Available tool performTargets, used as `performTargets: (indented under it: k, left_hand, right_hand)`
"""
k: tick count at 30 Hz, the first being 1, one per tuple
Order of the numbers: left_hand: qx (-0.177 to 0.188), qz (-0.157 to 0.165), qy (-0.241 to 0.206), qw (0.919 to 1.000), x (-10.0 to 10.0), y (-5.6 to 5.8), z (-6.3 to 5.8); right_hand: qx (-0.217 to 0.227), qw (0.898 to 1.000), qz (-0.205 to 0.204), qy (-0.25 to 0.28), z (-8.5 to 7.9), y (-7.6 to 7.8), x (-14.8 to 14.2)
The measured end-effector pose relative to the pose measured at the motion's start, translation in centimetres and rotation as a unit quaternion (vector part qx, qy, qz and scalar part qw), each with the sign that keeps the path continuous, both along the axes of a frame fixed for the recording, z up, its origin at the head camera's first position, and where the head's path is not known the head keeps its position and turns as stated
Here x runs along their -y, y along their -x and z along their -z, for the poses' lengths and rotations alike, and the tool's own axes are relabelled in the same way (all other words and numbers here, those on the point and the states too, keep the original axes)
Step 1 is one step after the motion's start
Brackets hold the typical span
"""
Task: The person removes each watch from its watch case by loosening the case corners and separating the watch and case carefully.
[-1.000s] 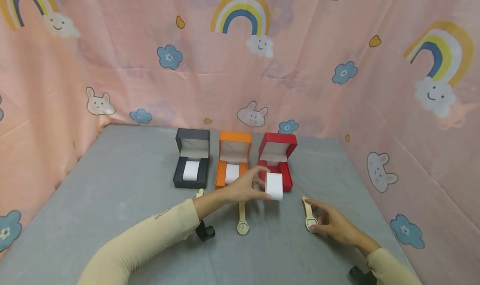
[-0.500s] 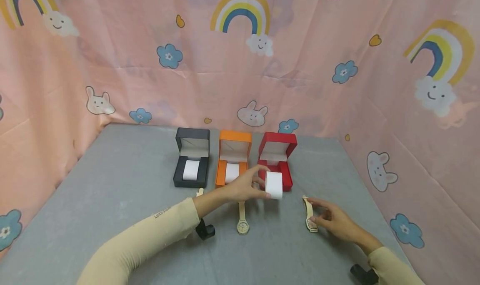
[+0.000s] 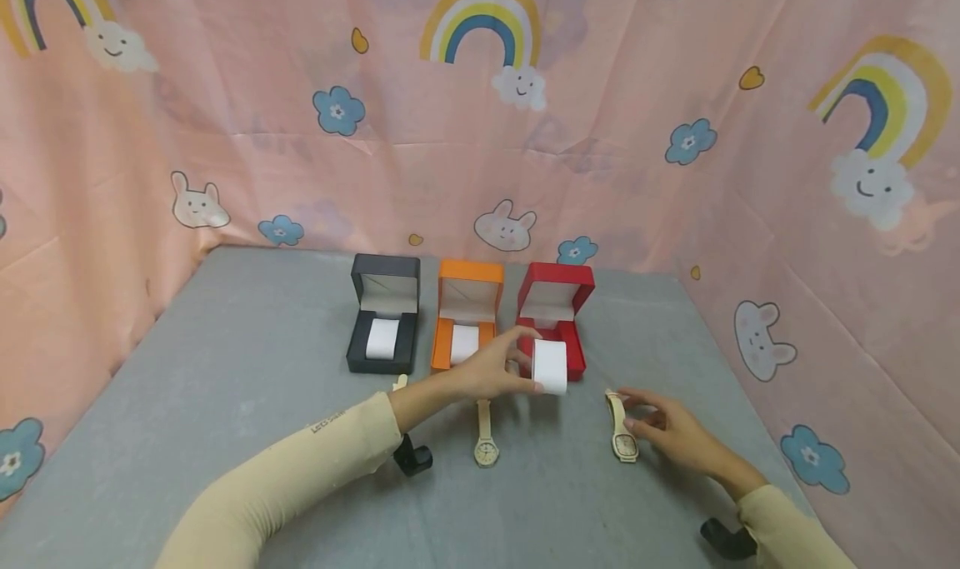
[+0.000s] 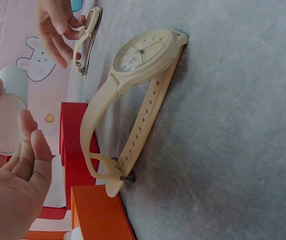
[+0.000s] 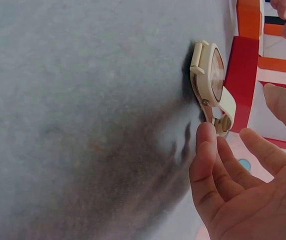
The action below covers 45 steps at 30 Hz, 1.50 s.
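In the head view my left hand [image 3: 487, 371] holds a white watch cushion [image 3: 551, 367] between thumb and fingers, in front of the open red watch box [image 3: 573, 354]. The left wrist view shows the cushion's flat oval end [image 4: 5, 125]. My right hand [image 3: 675, 436] is just right of a cream wristwatch [image 3: 624, 446] with a squarish dial, lying on the table. Its fingers are loosely bent and spread, the fingertips close by the strap; whether one touches it I cannot tell. A round-dialled cream watch [image 3: 486, 452] lies below my left forearm, its strap buckled in a loop.
An orange watch box [image 3: 471, 271] and a dark grey one [image 3: 386, 267] stand open left of the red box, each holding a white cushion. Another cream strap [image 3: 401, 382] is partly hidden by the left wrist. A patterned pink curtain [image 3: 600, 136] closes off the back.
My right hand has let go of the squarish watch and drawn slightly right, thumb coming off the dial. The watch has tilted, then settled dial-up. The left hand with the cushion has hardly moved.
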State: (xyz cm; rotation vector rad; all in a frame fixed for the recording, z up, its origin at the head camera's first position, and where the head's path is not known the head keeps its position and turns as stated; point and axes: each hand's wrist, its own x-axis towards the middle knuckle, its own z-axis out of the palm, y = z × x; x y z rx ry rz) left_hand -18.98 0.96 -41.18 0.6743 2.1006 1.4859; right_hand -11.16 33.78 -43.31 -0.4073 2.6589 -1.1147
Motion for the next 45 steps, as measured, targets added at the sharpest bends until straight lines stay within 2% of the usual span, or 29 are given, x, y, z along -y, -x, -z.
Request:
performTargets:
  k: [4,13,24,35,45]
  left_hand:
    - [0.002,0.003,0.0,1.0,-0.1,0.0,0.1]
    - [-0.021,-0.001,0.004,0.9998,-0.3,0.4,0.0]
    - [-0.03,0.0,0.004,0.9995,-1.0,1.4,0.0]
    - [-0.036,-0.005,0.008,0.9993,-1.4,1.9,0.0]
    - [-0.032,-0.014,0.011,0.9993,-1.9,2.4,0.1]
  right_hand:
    - [-0.006,1.0,0.003,-0.01,-0.1,0.2,-0.1]
    - [-0.041,0.999,0.006,-0.021,-0.6,1.1,-0.1]
    - [-0.014,0.999,0.022,-0.045,-0.9,2.4,0.3]
    - [-0.038,0.999,0.002,-0.035,-1.1,3.5,0.6]
    - [-0.017,0.998,0.015,-0.05,-1.1,4.6,1.1]
